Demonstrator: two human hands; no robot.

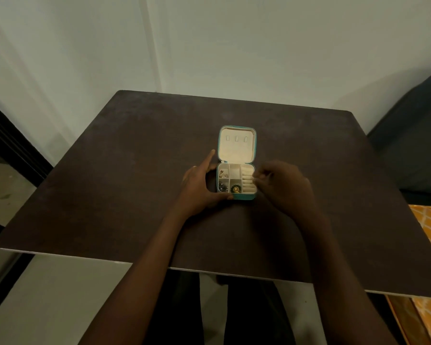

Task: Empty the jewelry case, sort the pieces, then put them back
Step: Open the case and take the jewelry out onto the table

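Now open jewelry case (pixel 236 181) btwn hands, L (pixel 201 186) gripping

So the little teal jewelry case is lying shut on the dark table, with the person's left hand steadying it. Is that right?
Not quite. The head view shows the jewelry case open, not shut: its lid is folded back flat on the table, and pieces show in the compartments. The rest holds: the left hand grips its left side.

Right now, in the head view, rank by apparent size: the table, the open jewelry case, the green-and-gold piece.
1. table
2. jewelry case, lid open flat
3. green-and-gold piece, filling just one front compartment

No close calls.
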